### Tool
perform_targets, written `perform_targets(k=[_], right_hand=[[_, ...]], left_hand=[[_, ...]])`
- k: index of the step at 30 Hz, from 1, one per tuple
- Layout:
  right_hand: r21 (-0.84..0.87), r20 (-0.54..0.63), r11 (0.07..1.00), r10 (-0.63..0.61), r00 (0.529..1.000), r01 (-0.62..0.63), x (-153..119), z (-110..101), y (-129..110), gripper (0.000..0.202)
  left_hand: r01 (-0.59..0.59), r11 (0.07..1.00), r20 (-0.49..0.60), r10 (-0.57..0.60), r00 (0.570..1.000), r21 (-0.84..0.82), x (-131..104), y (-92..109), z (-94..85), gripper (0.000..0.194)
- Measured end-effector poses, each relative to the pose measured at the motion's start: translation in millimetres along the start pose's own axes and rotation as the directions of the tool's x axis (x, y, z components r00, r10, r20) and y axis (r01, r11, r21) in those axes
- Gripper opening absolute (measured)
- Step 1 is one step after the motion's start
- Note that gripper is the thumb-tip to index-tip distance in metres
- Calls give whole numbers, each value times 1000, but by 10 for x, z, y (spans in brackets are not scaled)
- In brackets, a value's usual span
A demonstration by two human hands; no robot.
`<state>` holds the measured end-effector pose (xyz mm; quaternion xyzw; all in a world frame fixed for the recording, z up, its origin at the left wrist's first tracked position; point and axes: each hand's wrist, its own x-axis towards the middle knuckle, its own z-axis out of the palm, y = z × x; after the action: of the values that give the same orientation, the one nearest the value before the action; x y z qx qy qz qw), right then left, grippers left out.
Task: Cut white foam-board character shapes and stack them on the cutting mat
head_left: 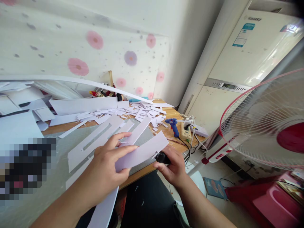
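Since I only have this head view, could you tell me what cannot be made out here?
- Black tool: mostly hidden inside the right hand.
- Paper strip: near end covered by the left hand.
- Pixelated patch: blurred out.
- Fan: cut off by the right edge.

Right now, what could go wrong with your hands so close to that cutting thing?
The left hand pinches the white strip right beside the black tool in the right hand, so a slip might nick a finger. The strip hangs past the table edge and could bend or tear. The blue glue gun sits among paper scraps; if hot, it might scorch them.
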<state>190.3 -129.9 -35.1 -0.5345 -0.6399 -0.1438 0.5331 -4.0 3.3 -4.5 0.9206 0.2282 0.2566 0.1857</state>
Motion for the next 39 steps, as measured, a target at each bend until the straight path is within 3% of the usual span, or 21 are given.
perform_targets(k=[10, 19, 28, 36, 39], right_hand=[[69, -146, 978, 208, 967, -199, -117, -106, 245, 28], [48, 8, 996, 81, 997, -81, -133, 79, 35, 31], [12, 4, 1000, 16, 1000, -16, -100, 77, 42, 31], [25, -30, 999, 34, 999, -33, -63, 22, 66, 30], [54, -71, 994, 98, 993, -94, -97, -9, 126, 30]], left_hand=[[-15, 998, -18, 16, 1000, 62, -20, -85, 37, 48], [-42, 998, -38, 43, 998, 42, 24, -64, 41, 48], [9, 1000, 9, -9, 1000, -12, 10, -84, 21, 46], [27, 1000, 36, -28, 999, 15, 1, -48, -30, 47], [26, 999, 41, -27, 999, 26, 6, -45, -52, 45]])
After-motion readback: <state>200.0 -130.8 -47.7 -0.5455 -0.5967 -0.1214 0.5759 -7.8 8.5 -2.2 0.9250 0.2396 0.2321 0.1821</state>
